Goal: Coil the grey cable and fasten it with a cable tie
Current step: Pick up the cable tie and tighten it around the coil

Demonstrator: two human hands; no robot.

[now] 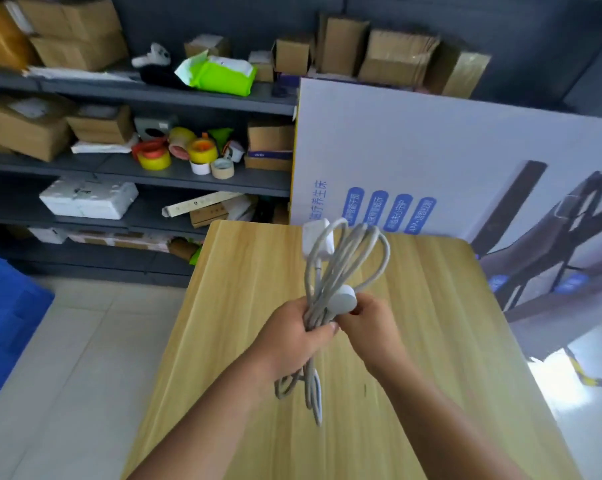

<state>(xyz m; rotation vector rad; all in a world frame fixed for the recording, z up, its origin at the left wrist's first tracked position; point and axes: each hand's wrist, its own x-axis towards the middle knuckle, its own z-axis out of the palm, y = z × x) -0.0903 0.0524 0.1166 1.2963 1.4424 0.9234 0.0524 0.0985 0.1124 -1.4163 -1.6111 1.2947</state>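
Observation:
The grey cable (pixel 353 252) is gathered into several long loops, held up above the wooden table (pixel 244 306). My left hand (pixel 294 336) is clenched around the middle of the bundle. Loops stick up past the hand and more hang below it. A white adapter block (pixel 316 241) sits at the top of the bundle. My right hand (pixel 368 322) pinches the round white plug (pixel 344 299) against the bundle. No cable tie is visible.
A large white printed board (pixel 448 161) leans at the table's far edge and right side. Grey shelves (pixel 154 98) with cardboard boxes and tape rolls (pixel 185 150) stand behind on the left. A blue crate (pixel 5 323) sits on the tiled floor at left.

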